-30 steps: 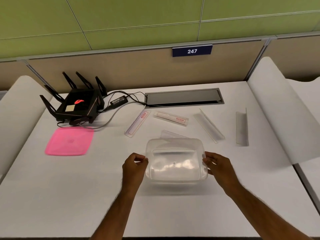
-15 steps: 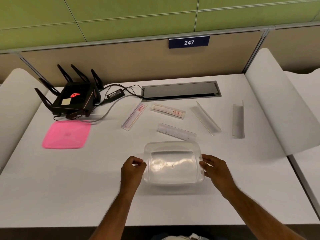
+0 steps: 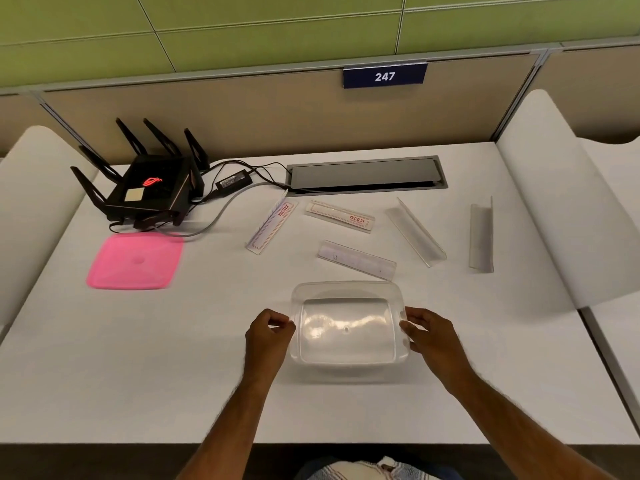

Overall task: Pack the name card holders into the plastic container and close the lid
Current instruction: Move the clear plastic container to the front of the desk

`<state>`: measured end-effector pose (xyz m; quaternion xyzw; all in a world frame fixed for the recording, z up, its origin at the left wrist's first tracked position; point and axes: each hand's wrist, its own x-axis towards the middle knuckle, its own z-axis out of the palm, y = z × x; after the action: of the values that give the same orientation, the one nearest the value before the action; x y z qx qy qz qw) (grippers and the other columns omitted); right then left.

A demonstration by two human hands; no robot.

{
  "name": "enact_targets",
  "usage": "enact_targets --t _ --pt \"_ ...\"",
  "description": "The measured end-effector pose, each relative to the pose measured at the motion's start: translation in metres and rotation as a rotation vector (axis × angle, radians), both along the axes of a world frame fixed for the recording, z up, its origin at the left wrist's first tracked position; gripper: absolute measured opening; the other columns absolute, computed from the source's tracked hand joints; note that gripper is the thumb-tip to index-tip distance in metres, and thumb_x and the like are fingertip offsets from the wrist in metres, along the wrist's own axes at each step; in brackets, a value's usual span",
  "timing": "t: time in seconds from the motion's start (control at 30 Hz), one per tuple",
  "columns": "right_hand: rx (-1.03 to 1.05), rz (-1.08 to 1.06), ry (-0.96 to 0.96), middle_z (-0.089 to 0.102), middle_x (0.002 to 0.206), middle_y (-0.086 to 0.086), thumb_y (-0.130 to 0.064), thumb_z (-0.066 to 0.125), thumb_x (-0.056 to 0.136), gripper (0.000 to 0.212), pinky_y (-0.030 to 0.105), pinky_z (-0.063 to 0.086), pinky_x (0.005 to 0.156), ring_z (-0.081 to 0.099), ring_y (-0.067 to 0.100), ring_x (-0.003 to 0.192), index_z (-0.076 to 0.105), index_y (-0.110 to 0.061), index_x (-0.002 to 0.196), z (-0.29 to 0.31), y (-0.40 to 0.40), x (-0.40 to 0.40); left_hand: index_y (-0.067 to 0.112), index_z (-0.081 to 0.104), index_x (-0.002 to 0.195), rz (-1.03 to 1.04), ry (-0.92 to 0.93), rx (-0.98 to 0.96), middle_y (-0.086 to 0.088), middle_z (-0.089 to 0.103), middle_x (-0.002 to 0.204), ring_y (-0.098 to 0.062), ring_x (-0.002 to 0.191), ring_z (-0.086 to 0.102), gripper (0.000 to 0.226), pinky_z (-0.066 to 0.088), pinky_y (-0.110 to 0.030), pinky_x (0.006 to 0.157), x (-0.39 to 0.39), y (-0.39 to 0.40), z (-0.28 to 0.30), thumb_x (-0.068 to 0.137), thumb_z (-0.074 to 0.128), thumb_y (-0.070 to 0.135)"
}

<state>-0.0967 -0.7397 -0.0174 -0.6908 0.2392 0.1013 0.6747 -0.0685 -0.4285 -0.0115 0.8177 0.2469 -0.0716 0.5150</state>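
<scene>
Both hands on the clear plastic container [image 3: 347,329] now. My left hand [image 3: 266,336] has its fingers curled in, pinching the left rim; my right hand [image 3: 430,336] curls round the right rim, thumb on the edge. The container sits upright and open on the white desk [image 3: 138,358], squarely between my two hands, nothing inside it that I can see.

Just beyond my grip, past the container's far edge, lies the nearest name card holder [image 3: 356,259], clear and lying slantwise, close to the rim but apart from it. Further out from my left hand, a holder with a red label [image 3: 272,226] runs diagonally; next to it, straight out from the container, a second red-labelled holder [image 3: 340,216] lies flat. Out beyond my right hand, a plain clear holder [image 3: 416,232] lies at an angle, and further right again another clear holder [image 3: 481,234] lies pointing away from me.

The pink lid [image 3: 135,261] is well off to the left of my left hand, flat on the desk. Behind it sits a black router [image 3: 149,188] with its aerials up, cables trailing to a power adapter [image 3: 233,181] and on to the desk's cable slot [image 3: 367,174]. On the partition beyond, a blue plate [image 3: 384,76] reads 247.
</scene>
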Motion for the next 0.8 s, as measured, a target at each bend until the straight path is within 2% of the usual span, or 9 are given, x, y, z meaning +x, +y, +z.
enact_targets --t 0.17,0.3,0.43,0.57,0.67,0.73,0.8 --pt "-0.006 -0.002 0.004 0.075 0.112 0.000 -0.008 0.070 0.093 0.024 0.040 0.063 0.084 0.073 0.020 0.101 0.071 -0.016 0.115 0.000 0.004 0.018 0.026 0.065 0.080 -0.002 -0.018 0.017 0.009 0.071 0.085 -0.014 0.076 0.070 0.011 0.056 -0.028 0.066 0.015 0.007 0.006 0.078 0.072 0.017" --pt "-0.013 -0.012 0.015 0.075 0.110 0.000 -0.008 0.071 0.091 0.023 0.038 0.063 0.080 0.074 0.020 0.099 0.071 -0.018 0.111 -0.009 -0.001 0.015 0.027 0.063 0.080 -0.039 -0.014 0.053 0.008 0.070 0.083 -0.011 0.073 0.067 0.014 0.050 -0.022 0.061 0.013 0.004 0.003 0.079 0.072 0.016" --pt "-0.064 -0.004 0.032 0.076 0.108 -0.002 -0.010 0.072 0.091 0.023 0.045 0.063 0.084 0.074 0.020 0.098 0.071 -0.020 0.113 -0.020 -0.006 0.005 0.029 0.061 0.083 -0.086 -0.003 0.080 0.008 0.068 0.085 -0.010 0.071 0.066 0.017 0.050 -0.021 0.058 0.008 0.002 -0.001 0.079 0.072 0.016" --pt "-0.139 0.010 0.035 0.076 0.108 -0.003 -0.014 0.073 0.091 0.022 0.042 0.064 0.081 0.075 0.014 0.092 0.071 -0.023 0.110 -0.025 -0.012 0.001 0.031 0.057 0.087 -0.150 0.013 0.105 0.010 0.067 0.087 -0.008 0.073 0.065 0.020 0.051 -0.021 0.058 0.005 -0.002 -0.003 0.082 0.073 0.021" --pt "-0.264 0.040 0.032 0.072 0.110 -0.006 -0.028 0.073 0.091 0.025 0.043 0.062 0.085 0.073 0.016 0.093 0.066 -0.023 0.115 -0.023 -0.013 0.004 0.032 0.055 0.086 -0.138 0.001 0.123 0.012 0.066 0.087 -0.007 0.074 0.064 0.019 0.045 -0.018 0.057 0.006 -0.004 -0.003 0.084 0.074 0.030" --pt "-0.326 0.039 -0.001 0.070 0.107 -0.007 -0.033 0.073 0.091 0.026 0.036 0.060 0.080 0.070 0.016 0.093 0.063 -0.024 0.114 -0.019 -0.012 0.009 0.032 0.055 0.084 -0.110 -0.013 0.131 0.012 0.066 0.088 -0.007 0.075 0.064 0.018 0.045 -0.019 0.058 0.008 -0.002 -0.004 0.086 0.072 0.036" --pt "-0.378 0.031 -0.044 0.067 0.101 -0.007 -0.034 0.072 0.091 0.026 0.024 0.054 0.071 0.067 0.013 0.090 0.061 -0.023 0.112 -0.012 -0.010 0.018 0.032 0.055 0.084 -0.079 -0.024 0.105 0.012 0.067 0.090 -0.010 0.075 0.067 0.016 0.049 -0.023 0.061 0.012 0.002 -0.005 0.089 0.069 0.040"
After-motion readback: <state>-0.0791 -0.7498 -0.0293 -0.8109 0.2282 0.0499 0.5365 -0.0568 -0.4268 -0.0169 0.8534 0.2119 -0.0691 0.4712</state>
